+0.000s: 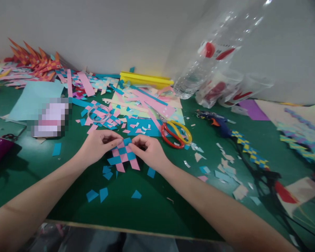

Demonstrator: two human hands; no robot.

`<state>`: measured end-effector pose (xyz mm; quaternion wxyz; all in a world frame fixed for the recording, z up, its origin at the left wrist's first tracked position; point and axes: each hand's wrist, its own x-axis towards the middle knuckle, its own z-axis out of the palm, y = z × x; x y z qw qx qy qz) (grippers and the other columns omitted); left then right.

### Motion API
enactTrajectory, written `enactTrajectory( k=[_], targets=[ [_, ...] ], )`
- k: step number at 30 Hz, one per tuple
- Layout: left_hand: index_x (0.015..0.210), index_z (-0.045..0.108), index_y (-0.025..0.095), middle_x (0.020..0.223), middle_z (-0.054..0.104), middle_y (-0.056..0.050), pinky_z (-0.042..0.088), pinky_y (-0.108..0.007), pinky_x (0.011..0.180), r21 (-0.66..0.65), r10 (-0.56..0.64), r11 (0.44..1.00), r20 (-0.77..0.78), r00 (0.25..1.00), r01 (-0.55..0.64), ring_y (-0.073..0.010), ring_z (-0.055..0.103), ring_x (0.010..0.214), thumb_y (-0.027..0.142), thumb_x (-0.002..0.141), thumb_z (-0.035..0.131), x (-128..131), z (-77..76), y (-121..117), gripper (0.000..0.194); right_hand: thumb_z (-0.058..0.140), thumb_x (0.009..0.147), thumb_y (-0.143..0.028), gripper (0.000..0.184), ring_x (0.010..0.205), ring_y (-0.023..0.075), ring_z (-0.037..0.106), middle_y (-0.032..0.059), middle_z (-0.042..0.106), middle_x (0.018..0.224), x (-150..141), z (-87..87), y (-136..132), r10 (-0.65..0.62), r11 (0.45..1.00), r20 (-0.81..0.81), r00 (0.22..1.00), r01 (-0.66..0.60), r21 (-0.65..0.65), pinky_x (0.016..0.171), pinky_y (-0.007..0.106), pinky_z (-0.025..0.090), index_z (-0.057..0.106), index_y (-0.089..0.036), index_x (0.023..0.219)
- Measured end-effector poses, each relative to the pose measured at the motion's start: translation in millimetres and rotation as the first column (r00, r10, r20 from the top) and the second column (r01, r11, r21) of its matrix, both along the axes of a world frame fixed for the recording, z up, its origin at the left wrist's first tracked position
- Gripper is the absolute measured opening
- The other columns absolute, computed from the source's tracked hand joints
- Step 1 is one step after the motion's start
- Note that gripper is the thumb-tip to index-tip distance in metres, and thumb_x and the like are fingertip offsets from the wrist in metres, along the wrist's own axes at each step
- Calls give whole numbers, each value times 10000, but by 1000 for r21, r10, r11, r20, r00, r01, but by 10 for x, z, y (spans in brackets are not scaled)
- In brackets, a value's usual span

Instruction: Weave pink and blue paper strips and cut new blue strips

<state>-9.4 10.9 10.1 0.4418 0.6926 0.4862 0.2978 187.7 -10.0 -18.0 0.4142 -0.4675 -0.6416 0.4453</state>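
A small checkered weave of pink and blue paper strips (123, 157) is held between my two hands near the front of the green table. My left hand (101, 145) pinches its upper left corner between thumb and forefinger. At the upper right, my right hand (148, 150) grips the weave in the same way. Strip ends stick out at the bottom and left of it. Blue paper scraps (103, 194) lie just below. Behind my right hand are scissors (176, 133) with one red and one yellow handle, their blades pointing away over paper.
A clear tape roll (98, 113) sits on paper pieces behind my left hand. A blurred phone (51, 117) lies to the left. Plastic bottles (210, 52) and cups (248, 89) stand at the back right. A dark-blue glue gun (220, 125) with a cable lies on the right.
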Motion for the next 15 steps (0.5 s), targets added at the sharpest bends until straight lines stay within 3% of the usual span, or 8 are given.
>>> enactTrajectory(
  k=[6, 15],
  targets=[
    [902, 758, 195, 888, 755, -41, 554, -296, 762, -31, 23, 999, -24, 999, -24, -197, 688, 803, 433, 766, 697, -6, -21, 2, 281, 626, 765, -341, 182, 528, 95, 505, -34, 570, 583, -1, 15, -2, 18, 1000, 8, 1000, -18, -4, 518, 237, 427, 555, -200, 674],
    [862, 757, 188, 840, 750, -39, 541, -268, 703, -15, -11, 1000, -35, 999, 11, -183, 677, 752, 439, 761, 694, 13, -30, 3, 278, 638, 764, -350, 185, 545, 101, 523, -26, 597, 608, 8, -18, 1, 44, 999, 37, 998, -45, 16, 543, 248, 442, 567, -201, 681]
  ],
)
